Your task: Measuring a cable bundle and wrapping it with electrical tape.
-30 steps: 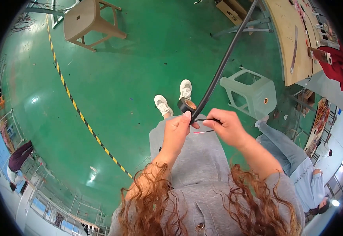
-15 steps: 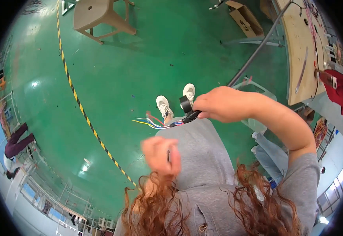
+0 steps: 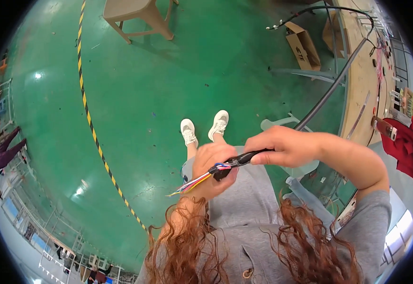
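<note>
My right hand [image 3: 282, 144] closes its grip on the black cable [image 3: 244, 158] near its stripped end; coloured wires [image 3: 192, 183] fan out across my loosely curled left hand [image 3: 213, 170]; open green floor [image 3: 135, 104] lies below.

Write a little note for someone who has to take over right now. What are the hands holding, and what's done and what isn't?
Right hand: closed around the black cable, near its end.
Left hand: under the cable's end, by the black piece there; its grip is hidden.
Coloured wires fan out bare from the cable's end, pointing left.
The cable runs up right to the workbench.
Done: outer cover is off the end.
Left: the wire tips hang loose, joined to nothing.
</note>
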`<state>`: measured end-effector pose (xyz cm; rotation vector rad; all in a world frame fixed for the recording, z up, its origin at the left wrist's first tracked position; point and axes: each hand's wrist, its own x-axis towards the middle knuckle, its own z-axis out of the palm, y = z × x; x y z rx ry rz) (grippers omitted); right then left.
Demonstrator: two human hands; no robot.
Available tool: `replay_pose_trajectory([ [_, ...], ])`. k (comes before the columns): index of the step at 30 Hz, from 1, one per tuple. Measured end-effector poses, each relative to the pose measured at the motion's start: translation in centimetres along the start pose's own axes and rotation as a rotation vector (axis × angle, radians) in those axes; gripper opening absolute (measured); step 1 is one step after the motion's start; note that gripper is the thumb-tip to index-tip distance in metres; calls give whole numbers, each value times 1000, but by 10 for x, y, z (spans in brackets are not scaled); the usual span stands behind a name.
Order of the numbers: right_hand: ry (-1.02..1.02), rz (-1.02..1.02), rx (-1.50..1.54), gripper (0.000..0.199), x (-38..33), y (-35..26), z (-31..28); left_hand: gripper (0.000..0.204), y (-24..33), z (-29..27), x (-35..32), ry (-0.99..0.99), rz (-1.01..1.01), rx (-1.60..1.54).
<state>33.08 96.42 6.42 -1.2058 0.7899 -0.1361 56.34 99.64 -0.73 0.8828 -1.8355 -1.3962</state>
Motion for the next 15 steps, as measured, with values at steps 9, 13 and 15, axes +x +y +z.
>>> replay_pose_trajectory([
  [9, 317, 10, -511, 17, 20, 25, 25, 58, 52, -6, -29, 100, -788, -1103],
  [13, 320, -16, -421, 21, 21, 26, 23, 73, 51, -4, -18, 226, -643, -1034],
  [15, 288, -33, -363, 25, 22, 28, 19, 75, 47, -4, -15, 209, -601, -852],
])
